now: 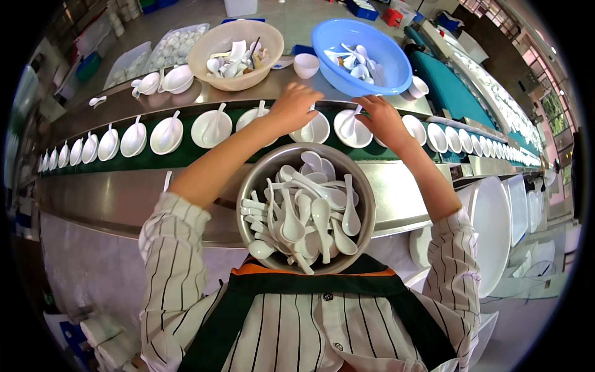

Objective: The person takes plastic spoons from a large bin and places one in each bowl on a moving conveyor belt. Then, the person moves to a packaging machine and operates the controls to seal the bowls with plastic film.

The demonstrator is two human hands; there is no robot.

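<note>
My left hand [294, 110] hovers over the conveyor beside a white bowl [320, 128] with a spoon in it. Its thumb and fingers are apart near that spoon's handle. My right hand [382, 119] is at another white bowl [347, 137]; its fingers close around the upright handle of a white soup spoon [349, 126] resting in that bowl. Close to my body, a round steel basin [246, 186] holds a heap of white soup spoons [291, 220]. To the left along the green conveyor belt [180, 160], a row of bowls [166, 136] each carries one spoon.
Bowls without visible spoons [437, 137] line the belt to the right. Behind it stand a beige basin [201, 53] and a blue basin [396, 59] with mixed spoons, plus a small cup [306, 66]. Large white tubs [489, 229] stand at the right.
</note>
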